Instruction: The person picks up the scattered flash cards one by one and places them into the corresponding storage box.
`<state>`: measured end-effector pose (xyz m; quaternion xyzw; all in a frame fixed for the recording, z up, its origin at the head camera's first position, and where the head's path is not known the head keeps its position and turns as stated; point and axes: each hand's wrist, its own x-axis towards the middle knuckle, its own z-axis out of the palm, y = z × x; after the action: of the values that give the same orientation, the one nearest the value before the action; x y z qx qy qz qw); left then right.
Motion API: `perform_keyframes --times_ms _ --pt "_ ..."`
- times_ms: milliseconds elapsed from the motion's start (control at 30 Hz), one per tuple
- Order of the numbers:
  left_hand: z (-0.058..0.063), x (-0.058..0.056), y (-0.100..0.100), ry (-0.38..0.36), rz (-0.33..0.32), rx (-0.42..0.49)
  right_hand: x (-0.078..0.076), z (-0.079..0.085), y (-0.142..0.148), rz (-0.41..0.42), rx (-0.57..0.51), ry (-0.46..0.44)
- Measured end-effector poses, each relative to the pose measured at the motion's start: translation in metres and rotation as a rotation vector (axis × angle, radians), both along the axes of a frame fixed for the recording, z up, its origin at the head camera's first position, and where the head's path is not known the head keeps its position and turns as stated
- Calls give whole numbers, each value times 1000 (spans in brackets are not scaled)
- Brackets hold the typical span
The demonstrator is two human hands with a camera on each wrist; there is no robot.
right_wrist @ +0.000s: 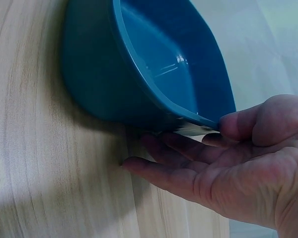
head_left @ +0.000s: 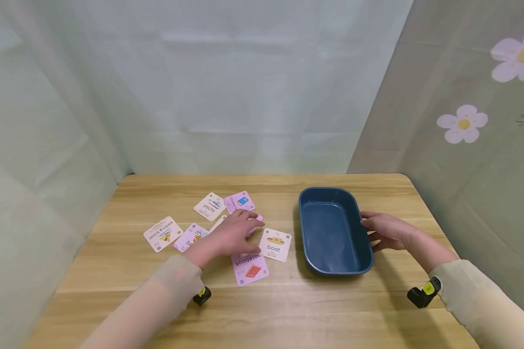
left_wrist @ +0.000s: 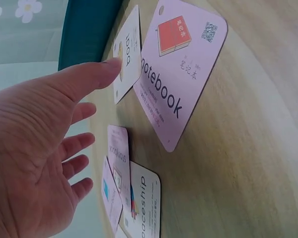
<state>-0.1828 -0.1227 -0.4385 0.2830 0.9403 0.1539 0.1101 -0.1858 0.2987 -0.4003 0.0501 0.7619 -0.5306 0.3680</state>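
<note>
My left hand (head_left: 233,235) hovers over a spread of picture cards, fingers apart and holding nothing. Nearest it lie a white "boat" card (head_left: 277,245) and a pink "notebook" card (head_left: 251,271), the boat card's edge meeting the notebook card. In the left wrist view, a "storybook" card (left_wrist: 119,151) overlaps a "spaceship" card (left_wrist: 146,201); the hand covers parts of these in the head view. My right hand (head_left: 386,230) touches the right side of a dark blue plastic bin (head_left: 307,232). Its thumb (right_wrist: 233,125) meets the rim, with loosely extended fingers (right_wrist: 161,173) below.
Further cards lie left and behind: "sailing boat" (head_left: 162,234), a pink bee card (head_left: 192,236), "yacht" (head_left: 209,207) and a pink book card (head_left: 241,200). The wooden table (head_left: 288,310) ends at hanging cloth (head_left: 244,97) behind and on both sides.
</note>
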Motion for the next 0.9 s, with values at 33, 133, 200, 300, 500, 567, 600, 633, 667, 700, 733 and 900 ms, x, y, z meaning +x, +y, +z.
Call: perform_keyframes --times_ms 33,133,200,300,500,567,600,633,667,700,733,900 --pt "0 0 1 2 -6 2 0 0 0 4 -2 5" --pt "-1 -2 3 18 -28 -15 0 -1 0 4 -2 8" --pt "-3 -4 5 22 -35 -33 0 -1 0 6 -3 7" --pt "-5 -5 7 21 -35 -58 0 -1 0 1 -6 2" --pt "-8 -10 12 7 -33 -46 1 2 2 1 -4 3" --pt "-8 -10 13 0 -31 -42 1 2 2 -1 -6 2" --pt "-8 -10 13 0 -29 -43 1 2 2 -3 -7 1" --pt "-8 -10 13 -3 -26 -48 1 2 2 -4 -7 0" --pt "-8 -10 13 -5 -25 -54 1 2 2 -3 -8 -3" --pt "-8 -10 13 -9 -24 -59 1 2 1 -3 -9 -7" --pt "-8 -9 12 -11 -22 -59 1 2 1 -2 -8 -7" --pt "-8 -9 13 -17 -21 -51 0 0 0 -3 -6 -7"
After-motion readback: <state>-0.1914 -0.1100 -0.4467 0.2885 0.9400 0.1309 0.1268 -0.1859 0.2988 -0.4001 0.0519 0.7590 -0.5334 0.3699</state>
